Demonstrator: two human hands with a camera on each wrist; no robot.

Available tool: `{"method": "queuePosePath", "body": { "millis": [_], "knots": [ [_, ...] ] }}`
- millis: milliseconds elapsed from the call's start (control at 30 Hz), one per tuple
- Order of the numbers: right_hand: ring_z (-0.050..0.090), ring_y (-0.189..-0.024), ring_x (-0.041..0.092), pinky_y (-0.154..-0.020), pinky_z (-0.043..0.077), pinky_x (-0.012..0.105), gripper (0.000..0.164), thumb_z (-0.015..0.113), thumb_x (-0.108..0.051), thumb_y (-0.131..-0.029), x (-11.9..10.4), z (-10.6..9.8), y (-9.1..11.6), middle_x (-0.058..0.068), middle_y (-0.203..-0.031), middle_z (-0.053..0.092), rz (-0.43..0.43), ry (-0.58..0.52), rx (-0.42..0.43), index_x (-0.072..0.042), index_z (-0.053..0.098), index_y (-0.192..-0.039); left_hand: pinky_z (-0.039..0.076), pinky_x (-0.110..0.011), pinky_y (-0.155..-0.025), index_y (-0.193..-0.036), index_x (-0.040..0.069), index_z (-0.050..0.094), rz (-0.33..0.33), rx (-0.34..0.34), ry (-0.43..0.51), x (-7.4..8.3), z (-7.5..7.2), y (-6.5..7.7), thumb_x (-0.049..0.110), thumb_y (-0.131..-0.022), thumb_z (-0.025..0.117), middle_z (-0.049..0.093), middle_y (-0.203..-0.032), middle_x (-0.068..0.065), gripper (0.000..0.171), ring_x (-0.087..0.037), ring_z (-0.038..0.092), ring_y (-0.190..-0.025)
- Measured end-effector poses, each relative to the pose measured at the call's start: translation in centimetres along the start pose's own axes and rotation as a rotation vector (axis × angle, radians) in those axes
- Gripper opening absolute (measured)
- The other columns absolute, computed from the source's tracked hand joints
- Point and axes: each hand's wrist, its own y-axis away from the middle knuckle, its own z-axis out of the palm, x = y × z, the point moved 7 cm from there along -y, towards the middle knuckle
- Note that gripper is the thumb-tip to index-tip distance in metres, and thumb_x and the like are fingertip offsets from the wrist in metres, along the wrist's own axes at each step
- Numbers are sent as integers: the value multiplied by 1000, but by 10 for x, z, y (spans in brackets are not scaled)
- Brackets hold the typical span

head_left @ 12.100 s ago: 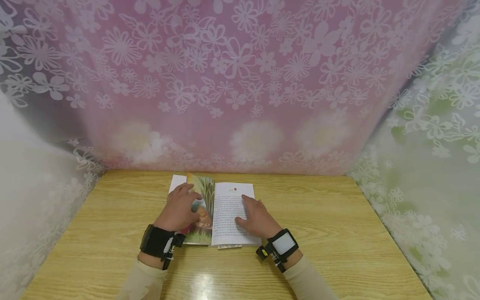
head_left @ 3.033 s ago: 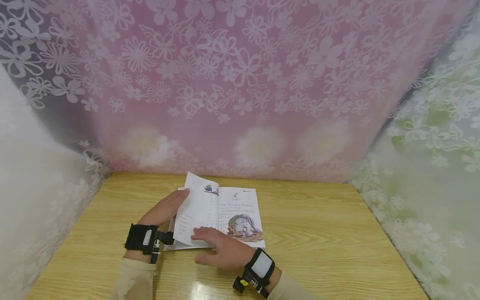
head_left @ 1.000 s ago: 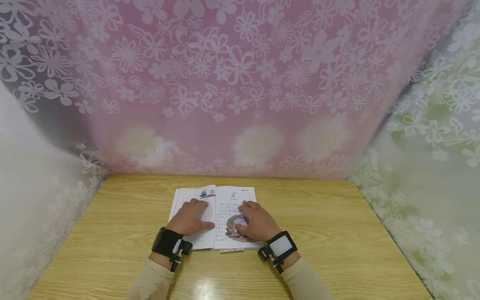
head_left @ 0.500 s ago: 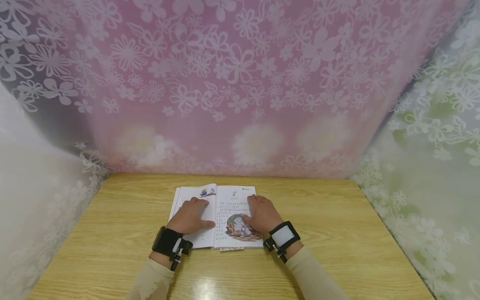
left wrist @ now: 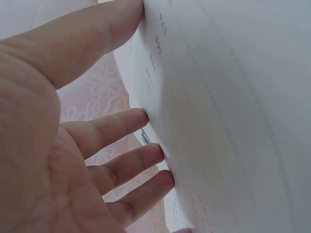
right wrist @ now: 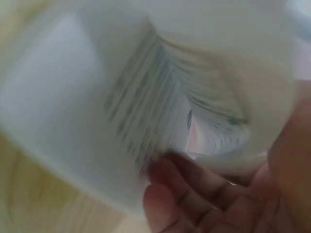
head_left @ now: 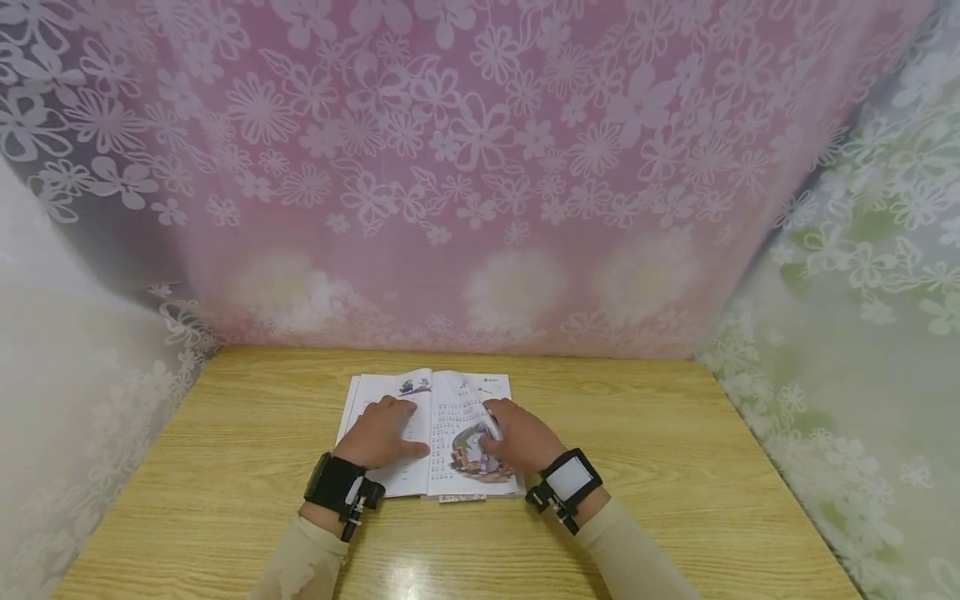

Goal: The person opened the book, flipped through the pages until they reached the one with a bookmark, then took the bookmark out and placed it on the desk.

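On wooden table [head_left: 675,467], floral curtains [head_left: 480,167] around

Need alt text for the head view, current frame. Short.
An open picture book lies on a wooden table; the left hand presses flat on the left page while the right hand curls up the right page over a cartoon illustration. Pink and pale floral curtains enclose the table on three sides.
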Motion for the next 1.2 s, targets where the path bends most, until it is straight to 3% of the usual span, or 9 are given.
{"method": "queuePosePath", "body": {
  "millis": [233,333,500,600,700,733,833,1000,1200],
  "knots": [
    [55,-69,12,-57,46,27,54,56,-48,-95,-13,10,8,-2,-85,60,-16,-324,-122,-19,43,-139,41,-48,-93,-136,8,54,2,-2,-3,2,-2,1,50,-78,74,51,-130,-15,75,-39,47,-118],
    [59,-83,12,-68,50,28,63,53,-51,-95,-29,11,10,-2,-100,60,-81,-458,-128,-20,34,-147,42,-48,-93,-134,7,55,40,15,-21,3,-2,0,42,-83,72,52,-127,-15,64,-38,49,-115],
    [47,-125,15,-100,40,32,80,50,-53,-96,-64,15,12,-1,-140,47,-236,-504,-147,-23,7,-157,41,-51,-93,-131,-4,52,242,44,-47,9,-10,4,10,-94,60,54,-121,-22,41,-41,51,-111],
    [38,-133,14,-105,35,35,90,50,-58,-94,-81,22,11,-3,-147,40,-290,-431,-143,-26,-5,-156,36,-53,-99,-138,-1,49,146,-39,199,-3,-16,5,30,-106,37,52,-130,-20,46,-39,47,-122],
    [36,-135,14,-106,34,34,100,52,-62,-91,-93,32,9,-2,-149,37,-319,-361,-146,-26,-16,-154,31,-53,-103,-145,10,44,-38,-100,499,-19,-21,6,57,-103,23,48,-138,-15,66,-34,42,-129],
    [36,-135,15,-106,34,34,102,52,-62,-90,-96,35,8,-2,-149,37,-326,-342,-150,-25,-19,-153,32,-52,-103,-146,15,42,-112,-104,575,-25,-21,7,67,-98,23,46,-140,-11,74,-31,42,-130],
    [36,-135,14,-106,33,31,108,57,-59,-89,-104,43,6,-1,-148,38,-344,-308,-168,-23,-22,-152,43,-48,-94,-149,15,34,-119,-150,619,-28,-24,9,67,-93,40,48,-137,-11,76,-31,52,-120],
    [32,-137,13,-109,27,28,85,57,-55,-91,-113,54,5,-3,-146,41,-425,-97,-204,-14,19,-156,49,-44,-84,-149,6,28,-100,-105,507,-27,-38,14,48,-90,63,46,-138,-17,80,-33,55,-115],
    [37,-135,15,-110,23,26,54,55,-51,-93,-124,58,3,-1,-142,47,-556,110,-142,-14,59,-133,32,-59,-100,-153,4,23,-59,80,175,-12,-59,15,43,-92,62,25,-150,-23,82,-44,23,-137]
  ]
}}
